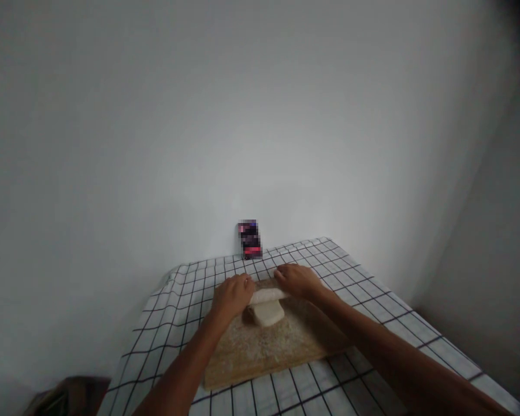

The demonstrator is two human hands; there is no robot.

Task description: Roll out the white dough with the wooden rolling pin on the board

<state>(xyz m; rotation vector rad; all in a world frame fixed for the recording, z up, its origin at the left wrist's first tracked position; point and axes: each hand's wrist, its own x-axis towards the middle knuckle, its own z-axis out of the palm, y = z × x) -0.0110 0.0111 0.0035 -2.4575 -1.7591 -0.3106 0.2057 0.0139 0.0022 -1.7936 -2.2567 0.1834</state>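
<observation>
A pale, flour-dusted rolling pin (267,296) lies crosswise over a piece of white dough (268,314), with the near part of the dough showing in front of it. My left hand (234,293) is closed over the pin's left end. Around its right end, my right hand (298,281) is closed too, with the fingers curled. Both ends of the pin are hidden by my hands. Beneath the dough is a wooden board (260,352) with flour scattered on it.
A white tablecloth with a dark grid (156,335) covers the table under the board. A phone-like device with a blurred screen (250,240) leans against the white wall (260,127) at the back. Something dark (75,396) stands at the lower left, beside the table.
</observation>
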